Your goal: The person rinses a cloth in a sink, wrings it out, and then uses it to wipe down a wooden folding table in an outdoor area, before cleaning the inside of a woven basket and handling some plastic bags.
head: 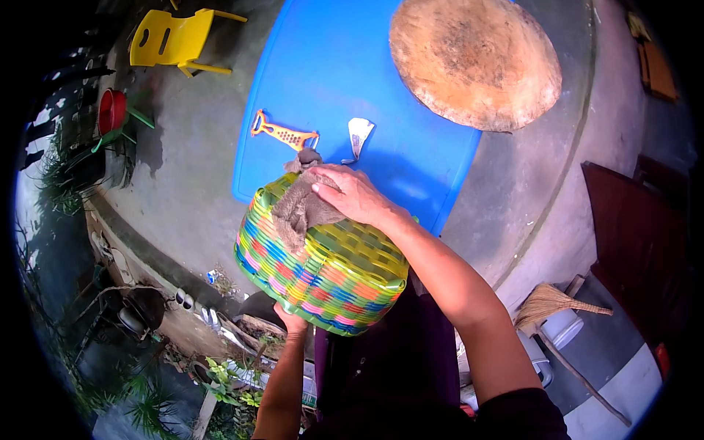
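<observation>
A multicoloured woven plastic basket is tilted between my arms, its yellow-green woven base facing up. At its lower rim my left hand grips the edge, with the fingers mostly hidden behind the basket. My right hand presses a brown cloth against the base near the far side. Just beyond the basket, on the blue table, lie an orange peeler-grater and a folded piece of printed paper.
A round wooden board rests on the table's far right. A yellow plastic chair and a red basin are at the far left. Right of me are a straw broom and dark red panels. Plants grow at lower left.
</observation>
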